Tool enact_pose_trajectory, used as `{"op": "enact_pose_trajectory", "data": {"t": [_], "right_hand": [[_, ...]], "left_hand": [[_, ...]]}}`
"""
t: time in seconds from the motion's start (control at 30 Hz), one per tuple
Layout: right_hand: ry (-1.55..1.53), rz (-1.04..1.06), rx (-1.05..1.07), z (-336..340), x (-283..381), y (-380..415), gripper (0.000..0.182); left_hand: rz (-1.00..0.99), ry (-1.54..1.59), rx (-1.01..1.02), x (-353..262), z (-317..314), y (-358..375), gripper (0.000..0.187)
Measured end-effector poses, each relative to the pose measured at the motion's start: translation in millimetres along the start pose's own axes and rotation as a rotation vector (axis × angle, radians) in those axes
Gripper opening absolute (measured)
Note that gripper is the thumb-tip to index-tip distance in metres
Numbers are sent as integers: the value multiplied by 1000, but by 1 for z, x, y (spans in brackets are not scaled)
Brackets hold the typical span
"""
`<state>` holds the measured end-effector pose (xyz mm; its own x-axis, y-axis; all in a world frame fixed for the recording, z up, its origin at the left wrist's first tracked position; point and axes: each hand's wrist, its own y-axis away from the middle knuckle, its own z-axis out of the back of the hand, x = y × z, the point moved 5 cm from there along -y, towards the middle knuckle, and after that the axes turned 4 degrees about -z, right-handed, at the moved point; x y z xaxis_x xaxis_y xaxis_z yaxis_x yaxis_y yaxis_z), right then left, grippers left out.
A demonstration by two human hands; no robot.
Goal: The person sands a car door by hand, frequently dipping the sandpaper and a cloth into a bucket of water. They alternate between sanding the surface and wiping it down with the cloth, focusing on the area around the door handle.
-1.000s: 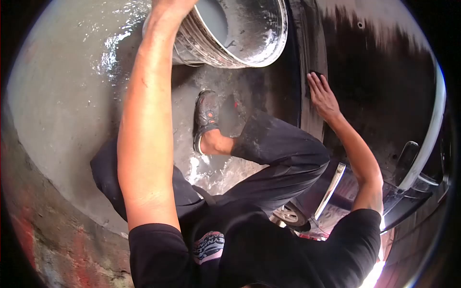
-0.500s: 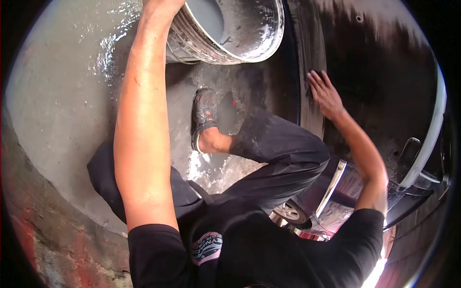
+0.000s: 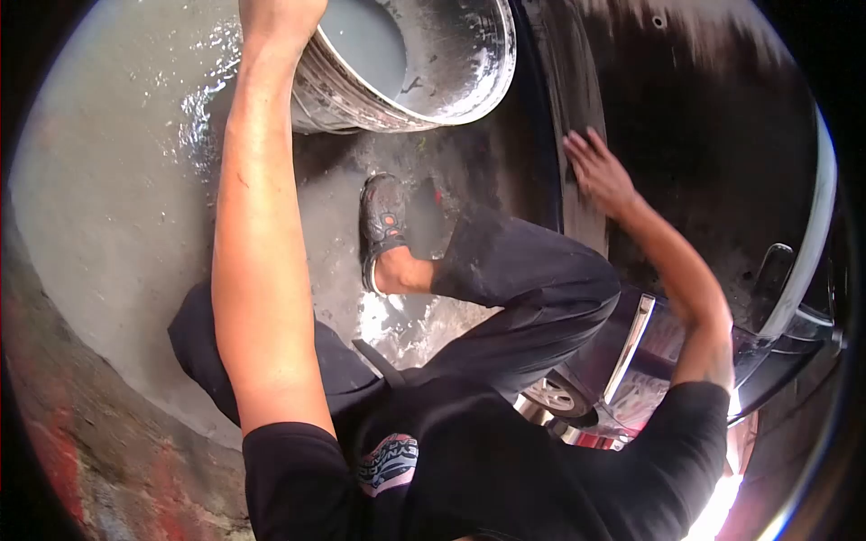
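Observation:
A tilted bucket (image 3: pixel 410 113) with grey liquid inside is at the top centre. My left hand (image 3: pixel 283 20) grips its rim at the top edge of the view, the fingers mostly cut off or hidden. At the right, my right hand (image 3: pixel 599 178) lies with its fingers apart on the dusty grey edge strip (image 3: pixel 585 99) of a dark vehicle panel (image 3: pixel 704 153). Whether anything thin is under that palm cannot be made out.
Wet grey ground (image 3: pixel 117 225) spreads across the left. My shoe (image 3: pixel 383 216) is below the bucket, with my bent knee (image 3: pixel 586 288) near the panel. Another vehicle's wheel (image 3: pixel 555 394) shows at the lower right. A rough stained surface (image 3: pixel 108 433) lines the lower left.
The bucket and my left hand have shifted left and slightly down in the view, showing more of the liquid. My right hand has moved slightly left along the strip.

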<state>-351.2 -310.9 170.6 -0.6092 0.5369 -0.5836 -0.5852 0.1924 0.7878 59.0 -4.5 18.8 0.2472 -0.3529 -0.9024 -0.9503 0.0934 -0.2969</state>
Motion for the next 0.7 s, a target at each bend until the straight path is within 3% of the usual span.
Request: {"op": "enact_pose_trajectory", "data": {"t": [0.07, 0.1, 0.13, 0.17, 0.2, 0.23, 0.3, 0.37, 0.43, 0.47, 0.5, 0.53, 0.6, 0.63, 0.7], "right_hand": [[243, -113, -132, 35, -55, -66, 56], [273, -241, -125, 73, -83, -102, 64], [248, -297, -271, 71, -113, -140, 61], [281, -364, -260, 99, -126, -160, 59], [247, -403, -311, 96, -126, -163, 59], [212, -448, -349, 89, -124, -158, 58], [274, -352, -144, 77, -65, -91, 57], [202, -206, -153, 3, 0, -23, 54], [114, -119, -102, -3, 3, 4, 55], [23, -32, -54, -7, 2, 2, 57], [153, -6, 17, 16, -22, -20, 59], [300, -112, -45, 40, -52, -53, 64], [233, -310, -258, 91, -114, -127, 63], [252, -388, -237, 104, -133, -153, 61], [249, -469, -301, 103, -124, -152, 60]], "left_hand": [[-29, -70, -76, 0, 2, 10, 49], [-30, -83, -80, 2, 5, 9, 49], [-25, -64, -64, 6, 2, 7, 49], [-15, -45, -50, 8, -1, 5, 49], [145, -55, -22, 1, -1, 7, 48], [153, -47, -11, -4, -3, 5, 48], [151, 94, 35, -12, -7, 7, 46], [214, 33, 23, -5, -1, 6, 44], [-50, 50, -14, -1, 1, 7, 44], [14, -7, -23, 4, 1, 5, 47], [11, -6, -16, 0, -1, 3, 47], [14, 3, 10, -3, -1, 5, 48], [10, -2, 25, -1, 3, 5, 49], [-24, -63, -17, 7, 3, 3, 49], [-40, -121, -41, 8, 3, 7, 49]]}}
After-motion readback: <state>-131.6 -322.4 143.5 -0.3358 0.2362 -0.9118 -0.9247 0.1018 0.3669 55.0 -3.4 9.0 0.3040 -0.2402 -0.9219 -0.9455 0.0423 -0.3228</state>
